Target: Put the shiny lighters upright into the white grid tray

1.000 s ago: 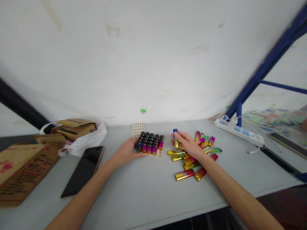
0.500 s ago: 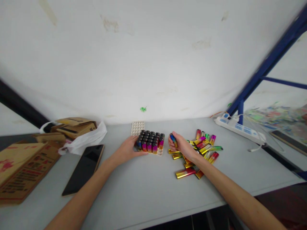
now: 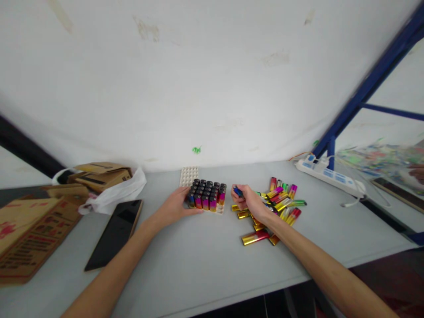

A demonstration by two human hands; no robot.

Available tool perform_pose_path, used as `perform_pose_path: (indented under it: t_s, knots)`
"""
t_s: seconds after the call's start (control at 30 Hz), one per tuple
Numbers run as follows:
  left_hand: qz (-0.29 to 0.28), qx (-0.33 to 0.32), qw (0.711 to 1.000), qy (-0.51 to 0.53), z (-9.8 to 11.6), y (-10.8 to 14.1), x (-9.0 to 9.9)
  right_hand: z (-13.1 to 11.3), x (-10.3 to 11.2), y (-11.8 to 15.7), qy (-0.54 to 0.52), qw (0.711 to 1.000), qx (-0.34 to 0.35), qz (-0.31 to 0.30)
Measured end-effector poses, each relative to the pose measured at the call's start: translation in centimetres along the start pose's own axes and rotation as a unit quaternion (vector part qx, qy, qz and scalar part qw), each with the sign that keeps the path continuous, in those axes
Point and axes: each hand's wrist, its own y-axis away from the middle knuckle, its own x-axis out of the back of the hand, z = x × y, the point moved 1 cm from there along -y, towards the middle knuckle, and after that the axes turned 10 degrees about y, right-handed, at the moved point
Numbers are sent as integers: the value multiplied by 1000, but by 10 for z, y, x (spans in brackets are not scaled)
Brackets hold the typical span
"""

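A block of lighters [image 3: 206, 194] with black tops and shiny purple, orange and blue bodies stands upright in a white holed tray [image 3: 220, 210]. Around the left side of this block is my left hand [image 3: 175, 206], thumb along the front and fingers behind, partly hidden. To the right, my right hand [image 3: 250, 202] is closed around a blue lighter [image 3: 237, 191], whose end shows above the curled fingers. Under and beside that hand lies a loose pile of metallic lighters [image 3: 281, 202] in gold, red, purple and green.
Another white holed tray [image 3: 189, 175] lies behind the block near the wall. At left are a black phone-like slab [image 3: 114, 234], a white plastic bag [image 3: 122, 192] and cardboard boxes [image 3: 39, 234]. A power strip [image 3: 331, 177] lies at right, and another person's hand [image 3: 417, 172] shows beyond the blue frame.
The blue lighter in my right hand has tilted and more of it is covered by the fingers. My left hand stays at the block. The whole view has shifted slightly.
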Motion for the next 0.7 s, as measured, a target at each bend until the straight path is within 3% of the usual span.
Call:
perform_pose_path:
  t_s: [0.23,0.7]
  knots:
    - [-3,-4,1000,-3,-1,0,0,-2,-1,-1,-8,1000,7,-15]
    - [5,1,1000,-3,0,1,0,-1,3,-3,1,1000,17,17]
